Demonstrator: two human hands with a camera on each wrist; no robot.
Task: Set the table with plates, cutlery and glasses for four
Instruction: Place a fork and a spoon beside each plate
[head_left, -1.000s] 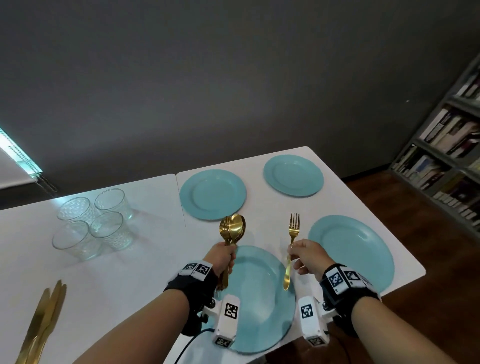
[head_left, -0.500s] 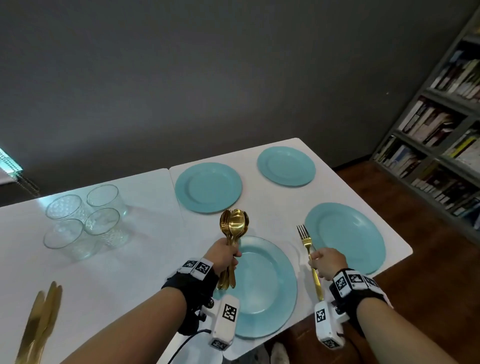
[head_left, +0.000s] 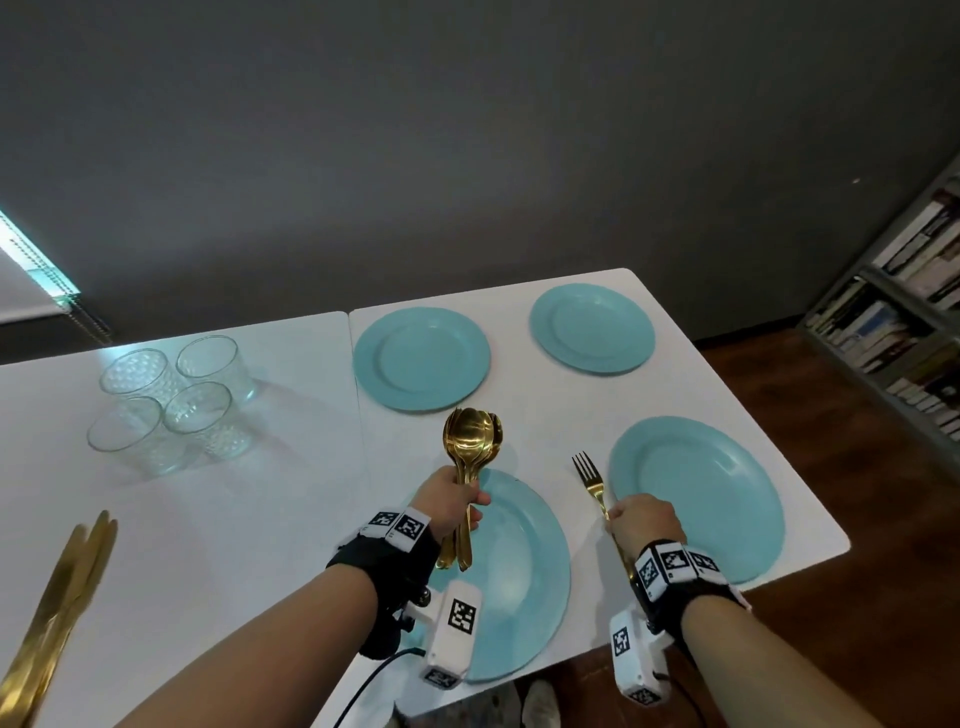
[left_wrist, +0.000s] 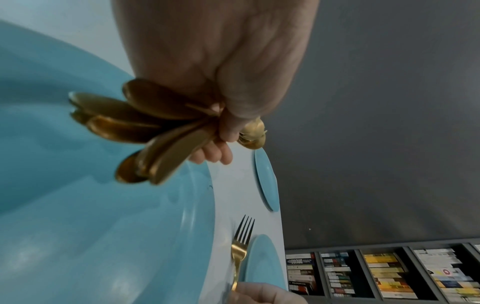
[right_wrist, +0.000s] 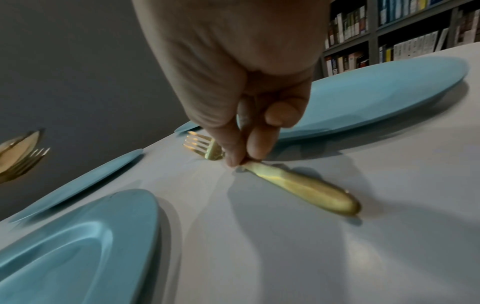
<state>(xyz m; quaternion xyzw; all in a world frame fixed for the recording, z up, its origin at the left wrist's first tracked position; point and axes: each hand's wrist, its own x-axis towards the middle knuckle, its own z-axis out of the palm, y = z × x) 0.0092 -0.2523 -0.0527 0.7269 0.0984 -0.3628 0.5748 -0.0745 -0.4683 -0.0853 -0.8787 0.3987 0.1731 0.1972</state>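
Several turquoise plates lie on the white table (head_left: 260, 519): a near one (head_left: 519, 561), a right one (head_left: 696, 493), two far ones (head_left: 421, 358) (head_left: 592, 327). My left hand (head_left: 452, 499) grips a bundle of gold spoons and forks (head_left: 470, 447) upright over the near plate (left_wrist: 78, 226); the handles (left_wrist: 161, 152) fan out below my fist. My right hand (head_left: 641, 525) pinches a gold fork (head_left: 589, 475) that lies flat on the table between the near and right plates. In the right wrist view thumb and fingers (right_wrist: 236, 158) hold the fork (right_wrist: 298, 185) at its neck.
Several clear glasses (head_left: 171, 405) stand grouped at the far left of the table. Gold knives (head_left: 57, 613) lie at the near left edge. A bookshelf (head_left: 909, 322) stands to the right, past the table's right edge above a wooden floor.
My right hand has carried the fork from over the near plate rightward and down onto the table beside the right plate. The left hand has kept its bundle roughly in place.
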